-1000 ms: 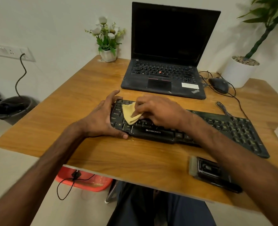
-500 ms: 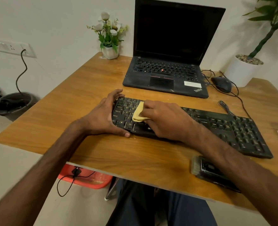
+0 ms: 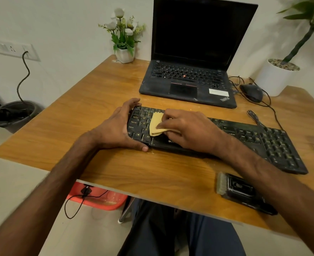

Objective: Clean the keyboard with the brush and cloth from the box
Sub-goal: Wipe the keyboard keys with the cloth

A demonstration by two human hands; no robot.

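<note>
**Cloth Pressed on the Left-End Keys**

A wooden table (image 3: 100, 93) against a pale wall was seen, with a laptop (image 3: 187, 80) at 12 o'clock, a mouse (image 3: 252, 92) at 2 o'clock and a flower pot (image 3: 124, 54) at 11 o'clock; the keyboard (image 3: 274, 143) was laid across the middle, running from 9 o'clock toward 4 o'clock. Its 9 o'clock end was gripped by the left hand (image 3: 115, 130), fingers curled over the far corner and thumb laid along the near edge, presumably so that the board would not slide under the wiping; the folded yellow cloth (image 3: 156, 123) was pinched by the right hand (image 3: 189, 130), fingers and thumb closed on it, and was pressed on the letter keys just beside the left hand. The brush (image 3: 239, 191) was found lying at 5 o'clock, near the table edge, untouched and partly hidden by the right forearm, probably kept within reach; the wiping stage was judged to be under way, with the keys toward 3 o'clock apparently yet to be wiped.
</note>
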